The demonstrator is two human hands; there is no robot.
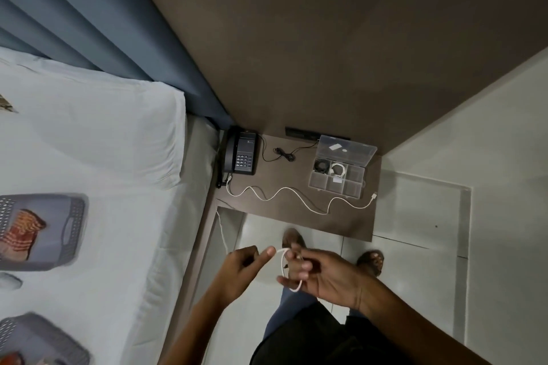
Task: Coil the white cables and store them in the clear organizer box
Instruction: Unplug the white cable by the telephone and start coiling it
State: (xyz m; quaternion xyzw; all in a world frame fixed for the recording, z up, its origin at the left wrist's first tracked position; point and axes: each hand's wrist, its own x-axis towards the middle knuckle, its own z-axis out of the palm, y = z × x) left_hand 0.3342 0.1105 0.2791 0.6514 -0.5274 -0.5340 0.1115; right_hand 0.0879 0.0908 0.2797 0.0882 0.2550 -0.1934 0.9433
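Note:
A white cable bends in a loop between my two hands, below the bedside shelf. My right hand grips the loop and the cable's end. My left hand pinches the same cable at the thumb; its loose length trails up and left toward the shelf's corner. A second white cable lies in waves across the brown shelf. The clear organizer box stands with its lid up at the shelf's right rear, one coiled white cable and a dark coil inside its compartments.
A dark desk phone sits at the shelf's left rear, with a thin black cord beside it. The bed with its white sheet fills the left. My sandalled feet stand on the pale tiled floor.

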